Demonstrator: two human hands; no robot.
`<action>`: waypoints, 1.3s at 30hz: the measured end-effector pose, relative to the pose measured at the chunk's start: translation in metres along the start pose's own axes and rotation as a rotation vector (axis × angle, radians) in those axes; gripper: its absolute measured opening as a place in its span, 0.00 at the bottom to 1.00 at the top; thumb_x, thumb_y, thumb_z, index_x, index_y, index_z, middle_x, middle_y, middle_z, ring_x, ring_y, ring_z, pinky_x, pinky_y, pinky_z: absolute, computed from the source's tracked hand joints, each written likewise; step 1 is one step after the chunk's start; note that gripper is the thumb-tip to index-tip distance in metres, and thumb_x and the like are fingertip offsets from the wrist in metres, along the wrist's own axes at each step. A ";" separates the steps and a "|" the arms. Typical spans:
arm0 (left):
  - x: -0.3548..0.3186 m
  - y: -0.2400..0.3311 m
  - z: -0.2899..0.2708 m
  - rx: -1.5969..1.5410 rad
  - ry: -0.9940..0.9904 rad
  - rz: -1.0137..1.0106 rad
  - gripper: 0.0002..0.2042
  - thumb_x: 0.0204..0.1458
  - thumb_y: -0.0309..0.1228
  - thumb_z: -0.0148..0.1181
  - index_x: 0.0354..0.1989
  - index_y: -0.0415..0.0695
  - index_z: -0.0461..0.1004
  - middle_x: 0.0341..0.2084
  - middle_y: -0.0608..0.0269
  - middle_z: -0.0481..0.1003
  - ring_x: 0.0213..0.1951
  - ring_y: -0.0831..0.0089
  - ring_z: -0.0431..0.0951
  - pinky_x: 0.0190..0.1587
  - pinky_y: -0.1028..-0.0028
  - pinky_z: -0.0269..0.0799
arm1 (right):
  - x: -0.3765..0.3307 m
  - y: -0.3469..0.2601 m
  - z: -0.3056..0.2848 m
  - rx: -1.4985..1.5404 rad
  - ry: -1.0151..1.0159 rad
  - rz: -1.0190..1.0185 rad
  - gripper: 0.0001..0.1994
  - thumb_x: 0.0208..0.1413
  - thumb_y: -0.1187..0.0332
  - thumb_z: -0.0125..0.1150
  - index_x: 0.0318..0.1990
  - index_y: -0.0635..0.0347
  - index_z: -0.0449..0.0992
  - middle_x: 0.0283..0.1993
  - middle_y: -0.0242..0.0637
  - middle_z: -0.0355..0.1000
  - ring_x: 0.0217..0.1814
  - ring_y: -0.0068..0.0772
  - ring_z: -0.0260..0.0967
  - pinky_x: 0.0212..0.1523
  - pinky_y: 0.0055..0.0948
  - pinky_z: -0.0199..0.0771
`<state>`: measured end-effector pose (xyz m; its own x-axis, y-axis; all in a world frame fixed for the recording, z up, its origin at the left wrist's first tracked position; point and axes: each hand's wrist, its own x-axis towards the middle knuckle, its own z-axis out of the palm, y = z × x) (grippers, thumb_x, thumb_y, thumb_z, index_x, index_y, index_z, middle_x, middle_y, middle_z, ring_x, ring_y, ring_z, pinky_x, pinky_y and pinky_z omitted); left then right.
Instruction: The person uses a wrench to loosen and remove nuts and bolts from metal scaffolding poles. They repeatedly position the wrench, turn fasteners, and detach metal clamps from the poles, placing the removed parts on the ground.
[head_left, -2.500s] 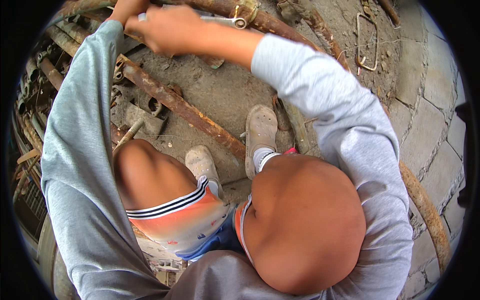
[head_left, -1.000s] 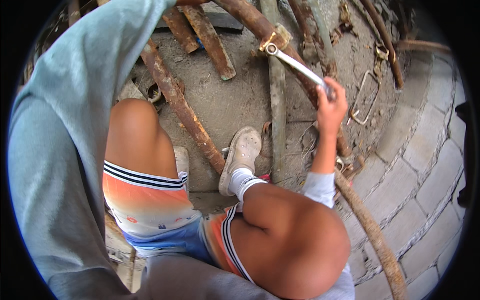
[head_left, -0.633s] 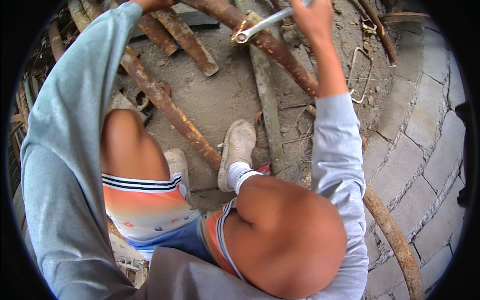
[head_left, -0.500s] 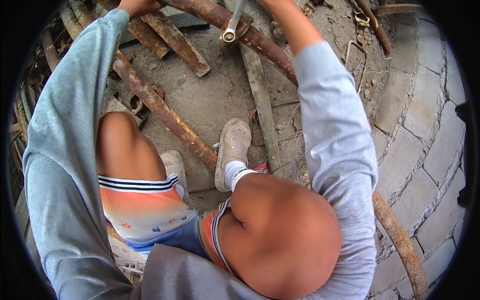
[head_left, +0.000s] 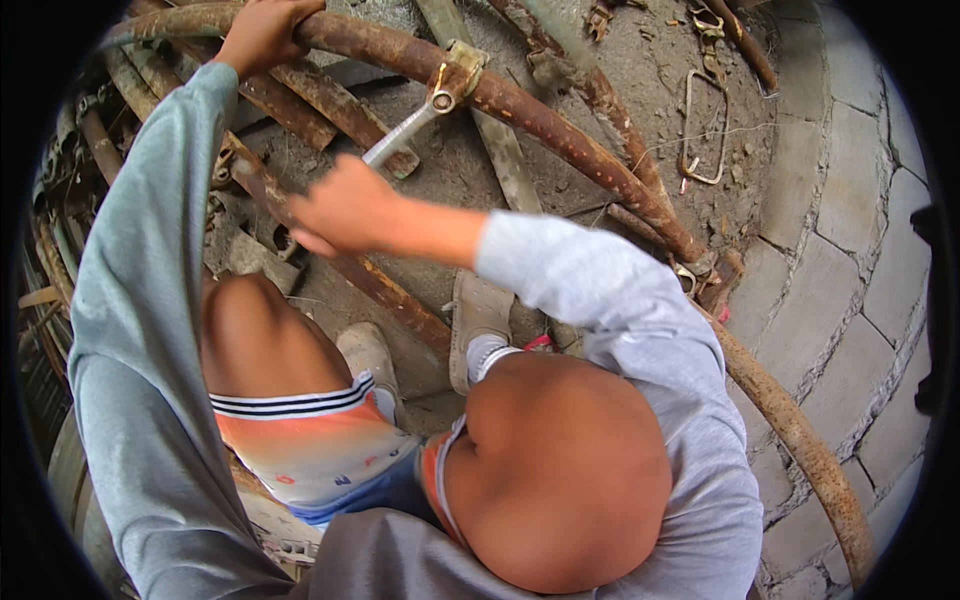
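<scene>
Ground [head_left: 450, 165] beneath the rusty pipe [head_left: 560, 128] meets grey blockwork [head_left: 812, 290].

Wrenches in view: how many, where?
1: a ring wrench, in the right hand, its ring end at the clamp on the rusty curved pipe. Others may be hidden in the scrap pile at left.

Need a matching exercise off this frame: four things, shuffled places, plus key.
Things
1. Left hand
2. Right hand
3. Clamp
4. Bent metal frame

Places
A. At the ring end of the wrench
B. Lying on the dirt beside the grey paving
C. On the left stretch of the curved rusty pipe
D. At the wrench's end away from the pipe

Pairs: 1-C, 2-D, 3-A, 4-B
</scene>
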<state>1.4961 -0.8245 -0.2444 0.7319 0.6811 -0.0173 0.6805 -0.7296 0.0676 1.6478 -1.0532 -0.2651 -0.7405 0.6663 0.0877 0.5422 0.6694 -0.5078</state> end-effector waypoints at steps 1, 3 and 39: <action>-0.001 0.002 0.002 0.008 0.037 0.015 0.19 0.30 0.40 0.75 0.29 0.50 0.73 0.28 0.59 0.77 0.36 0.52 0.79 0.38 0.56 0.73 | -0.023 0.000 0.004 -0.050 0.003 -0.066 0.18 0.56 0.48 0.61 0.28 0.51 0.77 0.17 0.34 0.71 0.22 0.39 0.71 0.37 0.42 0.61; 0.000 0.003 0.005 0.026 0.095 0.045 0.18 0.30 0.40 0.75 0.29 0.50 0.74 0.28 0.59 0.77 0.36 0.53 0.79 0.38 0.56 0.74 | -0.065 -0.004 0.003 -0.053 0.129 -0.032 0.13 0.54 0.53 0.64 0.26 0.49 0.77 0.28 0.32 0.74 0.44 0.36 0.70 0.51 0.43 0.61; 0.020 0.056 0.034 -0.043 -0.221 0.063 0.19 0.44 0.43 0.71 0.43 0.49 0.80 0.36 0.54 0.83 0.39 0.51 0.83 0.44 0.55 0.79 | 0.078 0.133 -0.088 0.402 0.758 0.502 0.25 0.62 0.68 0.51 0.66 0.59 0.59 0.48 0.71 0.74 0.53 0.75 0.71 0.57 0.58 0.70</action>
<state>1.5499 -0.8539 -0.2747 0.7655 0.6011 -0.2295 0.6349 -0.7636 0.1178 1.6973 -0.8837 -0.2507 0.0635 0.9695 0.2366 0.4446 0.1848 -0.8765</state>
